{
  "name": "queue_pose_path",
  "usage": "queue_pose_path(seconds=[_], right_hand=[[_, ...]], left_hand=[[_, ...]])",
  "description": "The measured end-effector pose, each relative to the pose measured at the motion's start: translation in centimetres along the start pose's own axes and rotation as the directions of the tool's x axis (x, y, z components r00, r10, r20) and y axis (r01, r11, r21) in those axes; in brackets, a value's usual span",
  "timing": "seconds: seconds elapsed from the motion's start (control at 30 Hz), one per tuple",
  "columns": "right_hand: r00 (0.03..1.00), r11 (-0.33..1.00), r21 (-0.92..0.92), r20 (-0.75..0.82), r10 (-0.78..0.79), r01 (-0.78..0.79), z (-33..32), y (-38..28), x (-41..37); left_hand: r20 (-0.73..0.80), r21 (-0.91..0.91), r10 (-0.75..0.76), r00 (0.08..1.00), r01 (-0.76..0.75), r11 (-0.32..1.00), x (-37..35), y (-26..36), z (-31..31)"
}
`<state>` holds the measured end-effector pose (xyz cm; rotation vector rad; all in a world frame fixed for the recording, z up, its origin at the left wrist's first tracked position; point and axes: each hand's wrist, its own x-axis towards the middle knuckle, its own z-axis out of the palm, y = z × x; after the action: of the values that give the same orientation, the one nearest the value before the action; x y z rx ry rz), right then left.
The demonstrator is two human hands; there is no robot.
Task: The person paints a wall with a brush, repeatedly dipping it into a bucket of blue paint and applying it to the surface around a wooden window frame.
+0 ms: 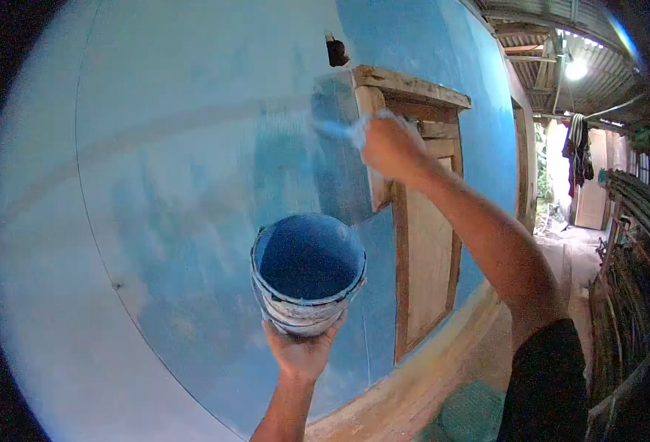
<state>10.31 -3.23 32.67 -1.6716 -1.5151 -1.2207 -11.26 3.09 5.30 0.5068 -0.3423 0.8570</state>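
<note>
My left hand [300,355] supports a paint-smeared bucket [304,312] from below, its fingers spread around the base. Blue paint coats the inside of the bucket, which tilts toward me. Higher up, my right hand [393,149] is closed around a paintbrush [332,130], blurred by motion, close to the wall beside the window frame. The wall [192,195] carries uneven blue strokes, with a darker wet-looking patch [336,173] just left of the wooden frame [375,193].
A dark hole [337,51] breaks the wall above the frame's corner. To the right runs a passage under a corrugated roof [597,55] with a lit bulb [576,70]. Clothes [578,151] hang there, and stacked poles [627,317] line its right side. A green object [472,412] sits low.
</note>
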Motion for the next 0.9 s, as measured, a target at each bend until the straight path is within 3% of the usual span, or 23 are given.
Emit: queue_pose_path(seconds=[0.03, 0.1, 0.13, 0.2, 0.3, 0.33, 0.43, 0.5, 0.57, 0.7, 0.77, 0.83, 0.9], right_hand=[[1.0, 1.0, 0.002, -0.005, 0.001, -0.001, -0.1, 0.1, 1.8], [0.978, 0.999, 0.004, -0.204, -0.041, 0.043, 0.2, -0.2, 4.2], [0.978, 0.999, 0.007, -0.205, -0.038, 0.04, 1.1, -0.7, 4.4], [0.992, 0.999, 0.019, -0.115, 0.049, -0.047, 3.6, -2.1, 3.4], [0.996, 0.995, -0.057, 0.018, -0.082, 0.083, 5.3, -3.8, -2.0], [0.983, 0.983, -0.07, 0.076, -0.165, 0.171, 5.0, -2.9, -3.3], [0.958, 0.982, 0.018, 0.217, -0.186, 0.187, 1.6, -2.1, -4.0], [0.969, 0.988, -0.088, 0.223, -0.102, 0.124, -0.5, -1.5, -1.3], [0.986, 0.981, -0.116, -0.04, -0.161, 0.156, -1.3, -1.0, 2.3], [0.969, 0.995, -0.067, -0.233, -0.082, 0.068, 0.3, -1.4, 6.3], [0.991, 0.998, 0.021, -0.118, -0.058, 0.061, 4.0, -2.7, 5.0], [0.969, 0.963, -0.112, -0.006, -0.247, 0.245, 5.8, -3.3, 1.3], [0.955, 0.954, -0.068, 0.07, -0.287, 0.292, 4.0, -3.0, -1.2]], left_hand=[[-0.016, 0.003, 0.009, 1.0, -0.009, 1.0, 0.1, 0.1, 0.1], [0.0, -0.004, 0.004, 1.0, -0.004, 1.0, 0.2, 0.2, 0.2], [0.018, -0.014, -0.002, 1.0, 0.002, 1.0, 0.2, 0.2, 0.2], [-0.022, 0.004, -0.002, 1.0, 0.002, 1.0, 0.3, 0.2, 0.7], [-0.019, 0.036, 0.008, 1.0, -0.007, 0.999, 0.3, 0.3, 0.7], [0.024, 0.055, 0.016, 1.0, -0.018, 0.998, 0.6, -0.1, 0.6], [0.009, -0.044, 0.027, 1.0, -0.027, 0.999, 0.5, 0.3, -0.2], [0.02, -0.013, 0.042, 0.999, -0.042, 0.999, 0.5, 0.6, 0.2], [0.029, 0.03, 0.05, 0.998, -0.051, 0.998, 0.5, 0.7, 0.7], [0.007, 0.046, 0.058, 0.998, -0.058, 0.997, 0.6, 0.7, 0.2], [0.016, 0.015, 0.038, 0.999, -0.038, 0.999, 0.3, 0.8, -0.3], [-0.007, 0.005, 0.063, 0.998, -0.063, 0.998, 0.0, 0.8, -0.3], [-0.017, 0.02, 0.083, 0.996, -0.083, 0.996, -0.2, 1.1, -0.2]])
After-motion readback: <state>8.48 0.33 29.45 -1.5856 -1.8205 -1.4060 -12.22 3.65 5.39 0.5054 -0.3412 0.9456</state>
